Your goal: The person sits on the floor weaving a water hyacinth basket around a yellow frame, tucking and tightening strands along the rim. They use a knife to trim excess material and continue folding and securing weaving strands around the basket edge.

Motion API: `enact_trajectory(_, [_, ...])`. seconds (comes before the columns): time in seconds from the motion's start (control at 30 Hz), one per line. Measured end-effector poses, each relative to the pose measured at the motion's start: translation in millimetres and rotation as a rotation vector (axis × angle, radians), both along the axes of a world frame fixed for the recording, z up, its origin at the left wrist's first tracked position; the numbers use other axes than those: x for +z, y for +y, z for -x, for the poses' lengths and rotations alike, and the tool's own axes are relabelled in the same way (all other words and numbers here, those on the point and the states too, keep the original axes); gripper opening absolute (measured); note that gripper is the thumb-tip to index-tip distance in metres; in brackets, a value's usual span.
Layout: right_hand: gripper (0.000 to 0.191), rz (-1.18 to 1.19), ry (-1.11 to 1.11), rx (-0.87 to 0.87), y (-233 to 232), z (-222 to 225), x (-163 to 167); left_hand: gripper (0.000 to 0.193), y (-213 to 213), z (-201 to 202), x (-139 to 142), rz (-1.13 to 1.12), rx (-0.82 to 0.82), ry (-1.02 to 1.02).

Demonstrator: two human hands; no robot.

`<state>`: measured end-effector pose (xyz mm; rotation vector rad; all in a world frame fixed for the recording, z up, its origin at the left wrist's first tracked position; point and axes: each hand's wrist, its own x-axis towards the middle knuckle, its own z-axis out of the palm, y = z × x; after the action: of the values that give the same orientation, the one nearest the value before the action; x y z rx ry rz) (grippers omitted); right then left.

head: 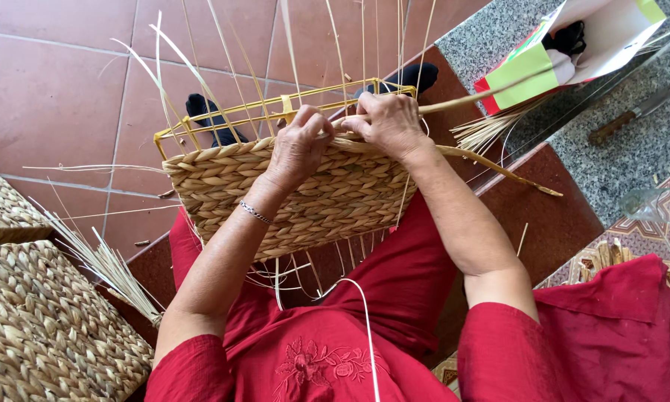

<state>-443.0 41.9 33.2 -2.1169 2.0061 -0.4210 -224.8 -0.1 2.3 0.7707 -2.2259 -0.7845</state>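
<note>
A half-woven straw basket [327,201] rests on my lap, built around a yellow wire frame [238,112] with thin upright straw strands rising from it. My left hand [299,141] grips the braided top edge of the weave. Close beside it, my right hand [385,120] pinches a thick straw strand [491,164] that runs along the rim and trails off to the right. A thin bracelet sits on my left wrist. Both hands meet at the basket's upper rim.
Finished woven baskets [45,327] stand at the lower left with a loose straw bundle [104,264] beside them. A paper bag [573,45], another straw bundle [491,130] and a knife [629,115] lie on the granite ledge at the upper right. Red floor tiles lie beyond.
</note>
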Motion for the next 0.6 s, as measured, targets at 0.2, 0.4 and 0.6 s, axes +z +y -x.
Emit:
enact_trajectory(0.2, [0.047, 0.031, 0.19, 0.019, 10.7, -1.1, -13.8, 0.018, -7.6, 7.1, -12.5, -0.093, 0.033, -0.076])
enact_trajectory(0.4, [0.039, -0.3, -0.365, -0.156, 25.6, 17.3, -6.4, 0.024, -12.5, 31.6, -20.9, -0.084, 0.245, -0.156])
enact_trajectory(0.6, [0.032, 0.228, -0.035, 0.008, 40.2, 20.7, -5.5, 0.023, -8.5, 33.7, -28.6, -0.071, 0.278, -0.189])
